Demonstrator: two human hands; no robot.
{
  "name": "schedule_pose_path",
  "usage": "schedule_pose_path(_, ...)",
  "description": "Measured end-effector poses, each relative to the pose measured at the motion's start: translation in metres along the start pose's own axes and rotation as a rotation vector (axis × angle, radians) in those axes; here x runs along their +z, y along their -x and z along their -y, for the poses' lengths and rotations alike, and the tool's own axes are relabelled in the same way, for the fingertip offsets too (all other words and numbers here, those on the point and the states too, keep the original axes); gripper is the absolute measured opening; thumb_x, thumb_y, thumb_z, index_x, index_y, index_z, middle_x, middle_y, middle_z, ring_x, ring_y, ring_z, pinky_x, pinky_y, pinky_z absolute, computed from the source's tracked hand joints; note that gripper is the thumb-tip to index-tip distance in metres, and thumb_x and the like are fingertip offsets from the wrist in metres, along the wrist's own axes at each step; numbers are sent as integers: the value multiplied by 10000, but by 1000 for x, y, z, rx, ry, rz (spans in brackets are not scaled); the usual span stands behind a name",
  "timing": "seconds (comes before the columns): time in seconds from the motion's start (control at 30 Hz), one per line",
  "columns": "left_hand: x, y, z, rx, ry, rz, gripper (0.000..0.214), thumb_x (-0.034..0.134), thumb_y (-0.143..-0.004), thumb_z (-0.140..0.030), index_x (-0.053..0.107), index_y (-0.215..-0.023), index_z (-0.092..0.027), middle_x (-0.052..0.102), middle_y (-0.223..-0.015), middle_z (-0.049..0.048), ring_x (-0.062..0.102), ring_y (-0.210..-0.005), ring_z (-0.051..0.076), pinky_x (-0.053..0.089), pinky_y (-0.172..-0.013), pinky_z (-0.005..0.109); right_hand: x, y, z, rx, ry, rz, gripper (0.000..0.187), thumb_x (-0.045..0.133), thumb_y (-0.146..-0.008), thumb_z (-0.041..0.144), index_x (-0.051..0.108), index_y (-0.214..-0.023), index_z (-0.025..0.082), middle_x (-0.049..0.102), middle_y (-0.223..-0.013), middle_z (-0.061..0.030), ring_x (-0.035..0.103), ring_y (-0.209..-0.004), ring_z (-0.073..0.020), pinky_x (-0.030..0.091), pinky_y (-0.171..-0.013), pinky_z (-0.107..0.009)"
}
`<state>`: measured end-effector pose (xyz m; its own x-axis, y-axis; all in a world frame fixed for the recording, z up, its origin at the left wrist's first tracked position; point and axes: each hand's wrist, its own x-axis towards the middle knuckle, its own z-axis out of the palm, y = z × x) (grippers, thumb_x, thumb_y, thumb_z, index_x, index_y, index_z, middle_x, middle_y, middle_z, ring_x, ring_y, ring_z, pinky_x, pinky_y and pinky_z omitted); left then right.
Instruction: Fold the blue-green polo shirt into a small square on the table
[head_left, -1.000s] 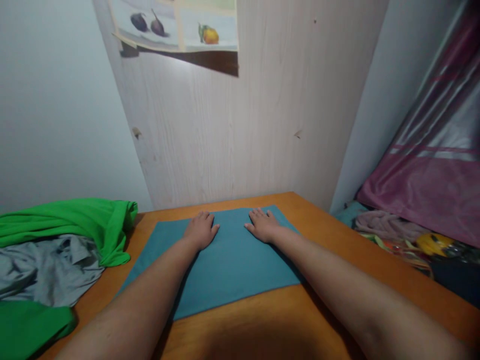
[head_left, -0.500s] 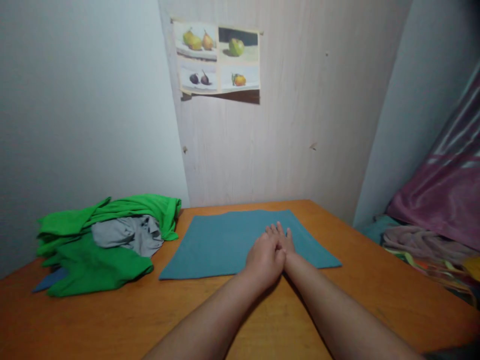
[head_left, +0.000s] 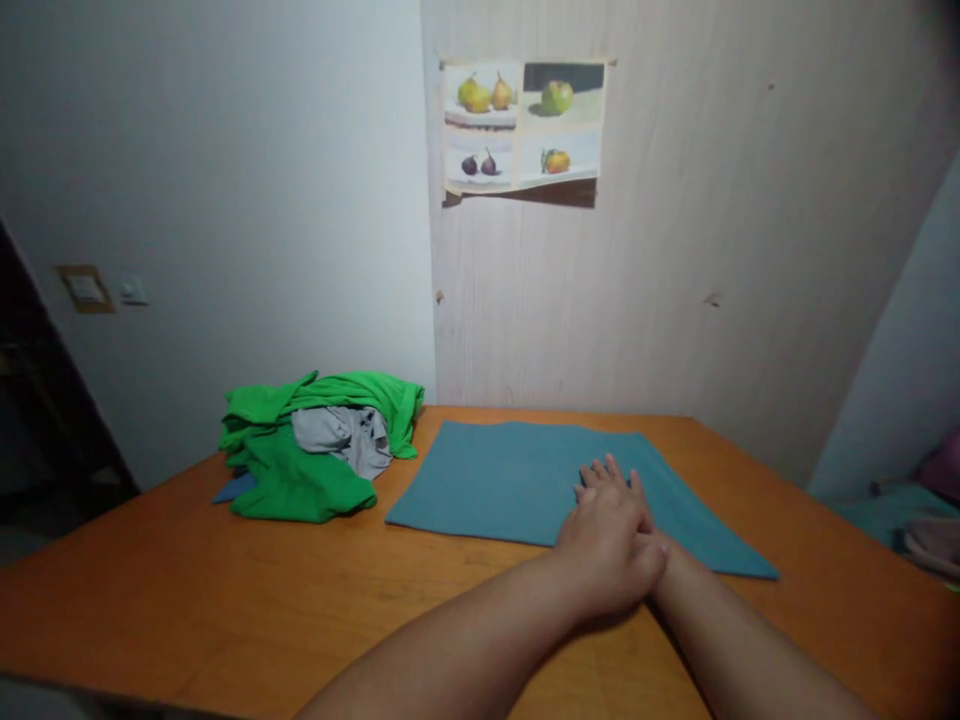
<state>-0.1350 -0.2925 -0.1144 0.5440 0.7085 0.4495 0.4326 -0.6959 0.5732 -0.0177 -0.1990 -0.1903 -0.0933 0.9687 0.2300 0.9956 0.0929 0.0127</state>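
A teal cloth [head_left: 495,480] is spread flat on the orange wooden table [head_left: 315,590]. Over its near right part, my two hands are stacked. My left hand [head_left: 606,540] lies across the back of my right hand, its fingers stretched forward and its thumb beside the right wrist. Underneath, my right hand [head_left: 637,492] rests on the cloth with its fingertips apart; most of its back is covered. Neither hand grips the cloth.
At the table's back left is a heap of clothes: a bright green garment [head_left: 382,395], a darker green one [head_left: 300,485] and a grey one [head_left: 360,440]. A fruit picture sheet [head_left: 525,130] is on the back wall. Bedding [head_left: 934,545] lies beyond the right edge.
The view has turned left, so everything sits further right and wall switches have appeared. My hands stay stacked on the cloth; my left fingers look straighter over the right hand.
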Motion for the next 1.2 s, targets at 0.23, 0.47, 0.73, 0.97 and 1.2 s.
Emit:
schedule_pose_path(0.23,12,3,0,-3,372,57,205,616,-867,-338,574,-727,-194,592,-731,28,533,-696,165,447,-683,314,-33,-8,1,96,-185,70,534,454,-971,380,536,-1446,149,377,-1600,-165,172,-1536,-336,133,-1196,-606)
schedule_pose_path(0.47,-27,-21,41,-410,1007,-295,405,714,-825,-546,542,-754,-186,467,-585,-64,370,-490,63,297,-486,190,-63,-2,1,52,-690,-285,379,437,-971,377,676,-1204,196,702,-1240,-107,637,-1139,-228,474,-969,-336)
schedule_pose_path(0.73,-55,-22,47,-402,1408,-169,360,808,-805,-388,517,-814,-177,473,-571,-88,434,-463,41,346,-470,158,-105,22,36,-113,-1619,-213,253,669,-827,455,659,-876,207,682,-735,-3,578,-616,-138,449,-596,-266)
schedule_pose_path(0.97,-58,-22,49,-376,1410,-128,322,808,-817,-342,540,-822,-163,480,-567,-85,443,-466,38,365,-471,161,-110,23,34,-77,-1765,-155,221,727,-771,384,670,-827,177,646,-684,12,506,-579,-108,397,-560,-247)
schedule_pose_path(1.2,-59,-21,49,-391,1347,-150,345,828,-789,-341,538,-776,-154,491,-565,-78,439,-458,33,359,-466,161,-110,24,34,-53,-1740,-182,180,712,-774,343,650,-774,174,596,-637,31,480,-549,-94,367,-524,-233)
